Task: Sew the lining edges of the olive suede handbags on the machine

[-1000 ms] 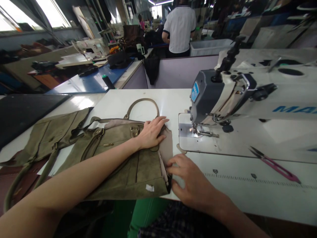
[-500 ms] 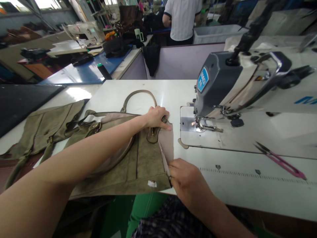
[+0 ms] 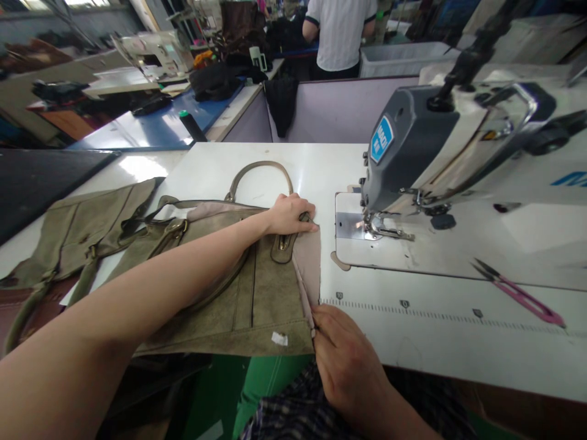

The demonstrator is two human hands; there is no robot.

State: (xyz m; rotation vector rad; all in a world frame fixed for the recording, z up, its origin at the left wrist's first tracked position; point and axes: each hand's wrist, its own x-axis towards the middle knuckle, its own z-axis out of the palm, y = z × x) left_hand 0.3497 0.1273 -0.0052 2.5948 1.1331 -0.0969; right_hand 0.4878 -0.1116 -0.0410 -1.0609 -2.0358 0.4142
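Note:
An olive-green bag (image 3: 270, 293) lies flat on the white table, its pinkish lining (image 3: 309, 260) showing along the right edge. My left hand (image 3: 292, 214) reaches across it and grips the upper right corner, near a handle base. My right hand (image 3: 342, 342) pinches the bag's lower right edge, thumb and fingers closed on it. One curved handle (image 3: 261, 165) stands out beyond the far side. A small white tag (image 3: 279, 338) sits near the bag's front edge. The sewing machine's needle area (image 3: 367, 227) is to the right of both hands.
Pink-handled snips (image 3: 527, 299) lie on the right of the table (image 3: 413, 336). Another olive piece (image 3: 87, 232) lies at the left. Behind are a thread cone (image 3: 191, 127), a second sewing machine (image 3: 156, 55), a grey bin (image 3: 408, 59) and a person in a white shirt (image 3: 340, 33).
My right hand has moved slightly down, still on the bag's edge, and more of the table's ruler shows above it. My left hand keeps its hold. The view has shifted a little.

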